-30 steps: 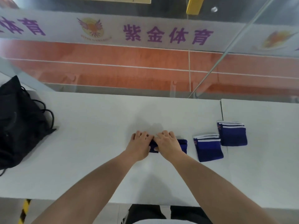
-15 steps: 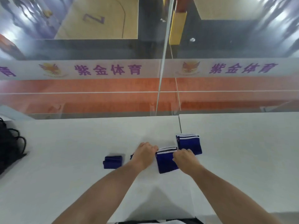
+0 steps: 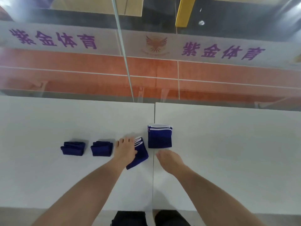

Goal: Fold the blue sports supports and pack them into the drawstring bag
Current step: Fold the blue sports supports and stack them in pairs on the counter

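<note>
Two folded blue supports lie side by side on the white table, one [image 3: 72, 148] at the left and one [image 3: 101, 148] to its right. My left hand [image 3: 125, 149] lies flat on the left part of an unfolded blue support with white stripes [image 3: 140, 154], which sits askew. My right hand [image 3: 169, 160] hovers just right of it, fingers loosely curled, holding nothing. A small stack of blue supports with white edges [image 3: 160, 138] sits behind my right hand. The drawstring bag is out of view.
The white table [image 3: 228, 144] is made of two tops with a seam [image 3: 154, 176] running under the supports. A glass pane [image 3: 146, 70] stands along the far edge. My knees [image 3: 151, 217] show below the near edge.
The view has swung right and the black bag has left it. A second folded support now lies at the left. My left hand moved onto the striped support, which turned askew; my right hand let go.
</note>
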`<state>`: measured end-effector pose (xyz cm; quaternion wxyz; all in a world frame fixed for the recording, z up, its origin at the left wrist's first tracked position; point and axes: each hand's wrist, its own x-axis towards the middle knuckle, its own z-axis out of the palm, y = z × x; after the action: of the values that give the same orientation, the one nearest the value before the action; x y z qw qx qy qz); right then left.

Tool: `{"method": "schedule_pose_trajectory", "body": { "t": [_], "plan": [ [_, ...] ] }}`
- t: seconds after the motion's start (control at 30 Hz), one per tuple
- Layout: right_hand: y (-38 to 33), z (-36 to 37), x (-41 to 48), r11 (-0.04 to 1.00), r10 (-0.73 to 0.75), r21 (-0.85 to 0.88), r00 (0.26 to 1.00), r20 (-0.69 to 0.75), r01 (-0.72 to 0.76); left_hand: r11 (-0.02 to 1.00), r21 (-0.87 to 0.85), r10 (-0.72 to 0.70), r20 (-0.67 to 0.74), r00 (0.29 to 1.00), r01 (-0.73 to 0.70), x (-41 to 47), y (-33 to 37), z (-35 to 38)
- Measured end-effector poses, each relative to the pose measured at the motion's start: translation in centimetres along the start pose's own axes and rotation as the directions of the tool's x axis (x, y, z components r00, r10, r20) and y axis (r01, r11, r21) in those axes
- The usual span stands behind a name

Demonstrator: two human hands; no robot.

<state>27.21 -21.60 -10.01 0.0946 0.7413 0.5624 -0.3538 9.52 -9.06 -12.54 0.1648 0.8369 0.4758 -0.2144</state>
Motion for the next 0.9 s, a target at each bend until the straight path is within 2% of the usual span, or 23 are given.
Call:
{"method": "schedule_pose_trajectory", "body": {
  "t": [0.1,0.23,0.33,0.37,0.4,0.47,0.53,0.57,0.6,0.67,0.7,0.77,0.83,0.87,0.9],
  "plan": [
    [-1.6,-0.5,1.0,0.994,0.013,0.108,0.999,0.037,-0.017,0.992,-0.097,-0.076,0.031,0.997,0.079,-0.9,-0.4,-0.1],
    [-3.8,-1.3,1.5,0.978,-0.025,0.21,0.994,0.107,0.002,0.987,-0.154,-0.04,0.057,0.998,0.048,-1.6,-1.3,0.2],
    [-4.9,-1.5,1.8,0.892,0.111,0.405,0.965,0.237,-0.201,0.966,-0.253,-0.038,0.069,0.997,0.054,-1.9,-1.2,-0.4],
    [-5.3,-1.8,1.8,0.8,0.168,0.519,0.943,0.287,-0.301,0.96,-0.278,-0.022,0.038,0.999,0.032,-2.0,-1.2,-0.7],
    [-5.7,-2.0,1.8,0.65,0.226,0.641,0.91,0.349,-0.407,0.952,-0.306,0.001,-0.008,1.0,-0.004,-2.2,-1.1,-1.0],
    [-5.9,-2.8,1.8,0.255,0.276,0.811,0.844,0.461,-0.526,0.932,-0.342,0.08,-0.134,0.988,-0.122,-2.5,-1.1,-1.8],
    [-5.6,-4.2,2.1,-0.094,0.219,0.838,0.809,0.545,-0.538,0.914,-0.292,0.209,-0.258,0.943,-0.283,-2.8,-1.2,-2.7],
    [-5.4,-5.1,2.1,-0.219,0.162,0.82,0.809,0.565,-0.529,0.902,-0.216,0.296,-0.32,0.9,-0.373,-2.8,-1.3,-3.0],
    [-5.2,-5.9,2.2,-0.3,0.117,0.805,0.818,0.563,-0.511,0.877,-0.141,0.381,-0.378,0.844,-0.46,-2.6,-1.3,-3.3],
    [-4.5,-7.3,2.5,-0.337,0.113,0.816,0.84,0.531,-0.471,0.807,-0.055,0.497,-0.475,0.726,-0.588,-2.3,-1.3,-3.9],
    [-4.0,-7.9,2.6,-0.318,0.14,0.837,0.851,0.506,-0.445,0.785,-0.081,0.502,-0.498,0.707,-0.615,-2.2,-1.0,-4.3],
    [-2.7,-8.8,2.8,-0.275,0.191,0.882,0.877,0.441,-0.383,0.781,-0.254,0.402,-0.494,0.771,-0.57,-2.1,0.1,-5.2],
    [-1.2,-9.5,2.5,-0.245,0.208,0.912,0.901,0.382,-0.33,0.764,-0.531,0.151,-0.406,0.901,-0.367,-1.9,1.4,-5.8],
    [-0.5,-9.7,2.3,-0.236,0.204,0.921,0.911,0.359,-0.311,0.681,-0.704,0.014,-0.264,0.964,-0.203,-1.7,2.0,-6.3],
    [0.2,-9.7,2.2,-0.223,0.191,0.928,0.921,0.34,-0.297,0.524,-0.852,-0.072,-0.069,0.995,-0.021,-1.3,2.6,-6.7]
  ]
}}
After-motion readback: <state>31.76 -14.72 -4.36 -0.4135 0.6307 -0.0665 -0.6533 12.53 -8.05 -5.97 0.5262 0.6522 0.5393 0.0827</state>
